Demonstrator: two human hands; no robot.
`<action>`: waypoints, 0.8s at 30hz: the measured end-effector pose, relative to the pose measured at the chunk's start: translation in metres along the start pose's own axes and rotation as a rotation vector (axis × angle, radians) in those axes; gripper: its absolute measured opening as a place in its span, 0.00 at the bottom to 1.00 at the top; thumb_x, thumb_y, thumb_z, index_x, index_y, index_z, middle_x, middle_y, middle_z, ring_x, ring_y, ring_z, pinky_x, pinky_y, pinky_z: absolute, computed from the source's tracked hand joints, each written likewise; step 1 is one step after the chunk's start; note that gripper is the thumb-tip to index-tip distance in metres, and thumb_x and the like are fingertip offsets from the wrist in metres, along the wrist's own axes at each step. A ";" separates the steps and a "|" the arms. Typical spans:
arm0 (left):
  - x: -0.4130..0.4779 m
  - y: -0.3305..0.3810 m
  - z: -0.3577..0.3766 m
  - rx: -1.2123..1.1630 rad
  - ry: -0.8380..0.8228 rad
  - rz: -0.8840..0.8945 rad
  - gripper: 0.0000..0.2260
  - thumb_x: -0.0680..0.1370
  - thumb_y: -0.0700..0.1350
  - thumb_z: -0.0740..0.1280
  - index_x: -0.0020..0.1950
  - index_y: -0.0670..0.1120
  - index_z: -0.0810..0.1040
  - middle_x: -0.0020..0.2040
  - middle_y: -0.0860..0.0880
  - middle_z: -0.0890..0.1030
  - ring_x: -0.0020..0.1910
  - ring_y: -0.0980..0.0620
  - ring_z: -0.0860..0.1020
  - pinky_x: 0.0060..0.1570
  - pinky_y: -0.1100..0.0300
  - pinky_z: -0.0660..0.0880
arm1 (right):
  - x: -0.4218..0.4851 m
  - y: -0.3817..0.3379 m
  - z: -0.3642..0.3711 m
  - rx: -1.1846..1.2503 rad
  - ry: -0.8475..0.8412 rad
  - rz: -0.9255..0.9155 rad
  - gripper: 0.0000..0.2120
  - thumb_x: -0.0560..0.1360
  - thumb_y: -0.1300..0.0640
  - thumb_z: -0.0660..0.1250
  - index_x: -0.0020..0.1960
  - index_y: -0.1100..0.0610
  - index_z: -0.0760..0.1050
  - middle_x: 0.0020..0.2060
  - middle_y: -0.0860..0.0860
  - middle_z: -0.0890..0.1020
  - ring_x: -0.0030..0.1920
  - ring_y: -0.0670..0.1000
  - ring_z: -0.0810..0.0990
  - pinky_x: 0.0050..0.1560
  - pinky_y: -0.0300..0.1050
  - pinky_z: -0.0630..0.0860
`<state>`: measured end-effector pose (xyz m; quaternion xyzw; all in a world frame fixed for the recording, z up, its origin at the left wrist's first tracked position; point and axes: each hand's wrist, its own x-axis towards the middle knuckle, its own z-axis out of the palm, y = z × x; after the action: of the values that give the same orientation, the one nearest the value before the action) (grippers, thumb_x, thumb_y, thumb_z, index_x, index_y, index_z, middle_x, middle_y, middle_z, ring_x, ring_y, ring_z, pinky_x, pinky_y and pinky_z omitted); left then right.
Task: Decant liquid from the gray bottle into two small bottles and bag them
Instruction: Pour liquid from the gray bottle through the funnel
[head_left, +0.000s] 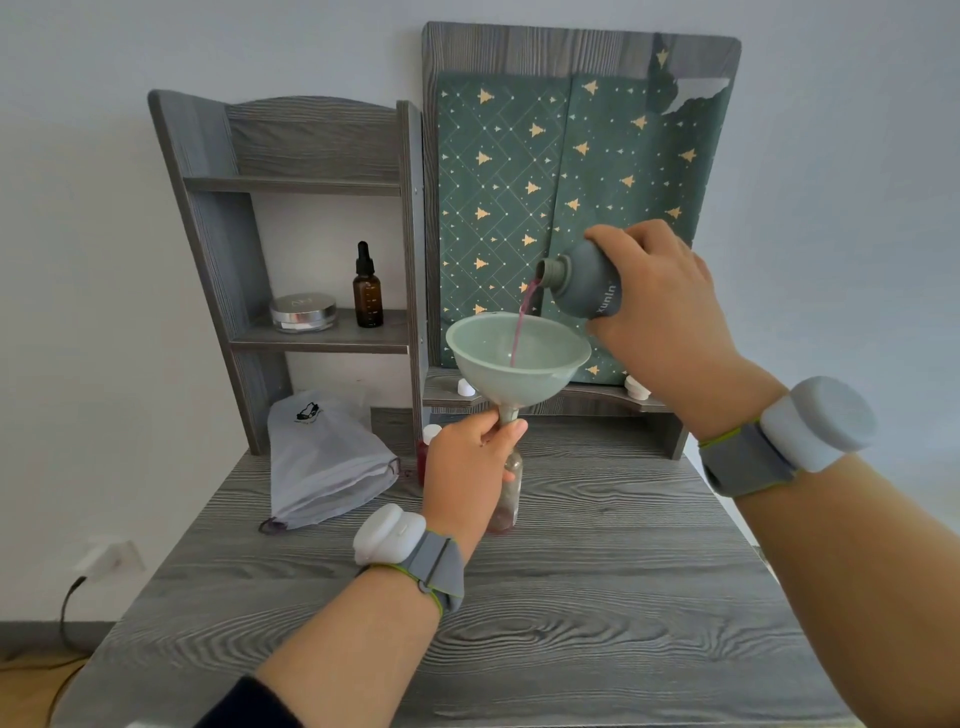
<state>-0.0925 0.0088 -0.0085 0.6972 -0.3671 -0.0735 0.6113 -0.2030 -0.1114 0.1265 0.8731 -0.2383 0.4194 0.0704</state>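
My right hand (660, 306) grips the gray bottle (582, 286), tipped to the left with its mouth open. A thin pink stream runs from it into a pale green funnel (519, 353). The funnel's spout sits in the neck of a small clear bottle (509, 499) standing on the table, with a little pink liquid at its bottom. My left hand (467, 462) pinches the funnel's spout and the bottle's neck. Behind that hand stands a second small bottle (425, 452), white-capped and holding red liquid, mostly hidden. A gray drawstring bag (327, 457) lies to the left.
A gray wooden shelf unit (228, 249) at the back holds an amber dropper bottle (368, 291) and a round silver tin (303, 312). Two white caps (466, 388) (636, 387) lie on the low ledge under a green patterned cloth (566, 197). The wood-grain table (571, 623) extends toward me.
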 end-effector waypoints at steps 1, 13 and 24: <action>0.000 -0.001 0.000 -0.001 0.003 -0.003 0.08 0.78 0.48 0.68 0.45 0.46 0.84 0.35 0.49 0.83 0.26 0.60 0.77 0.30 0.74 0.69 | 0.000 0.000 0.000 0.000 0.000 0.001 0.29 0.67 0.61 0.72 0.67 0.53 0.71 0.57 0.56 0.74 0.56 0.61 0.73 0.61 0.54 0.67; 0.002 -0.002 0.001 -0.036 0.002 -0.021 0.07 0.77 0.49 0.69 0.43 0.48 0.84 0.33 0.51 0.82 0.24 0.60 0.77 0.29 0.74 0.68 | 0.000 -0.001 -0.001 0.002 -0.007 0.006 0.30 0.66 0.62 0.72 0.67 0.53 0.71 0.57 0.56 0.74 0.56 0.61 0.73 0.61 0.54 0.67; 0.001 -0.003 0.001 -0.062 0.005 -0.027 0.06 0.77 0.49 0.69 0.45 0.49 0.85 0.35 0.50 0.83 0.24 0.59 0.77 0.29 0.75 0.69 | 0.001 0.000 0.000 -0.006 -0.002 -0.003 0.31 0.66 0.62 0.72 0.67 0.53 0.71 0.56 0.56 0.74 0.56 0.61 0.73 0.61 0.54 0.67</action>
<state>-0.0908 0.0072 -0.0109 0.6830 -0.3538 -0.0912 0.6324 -0.2024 -0.1113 0.1274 0.8736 -0.2385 0.4178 0.0735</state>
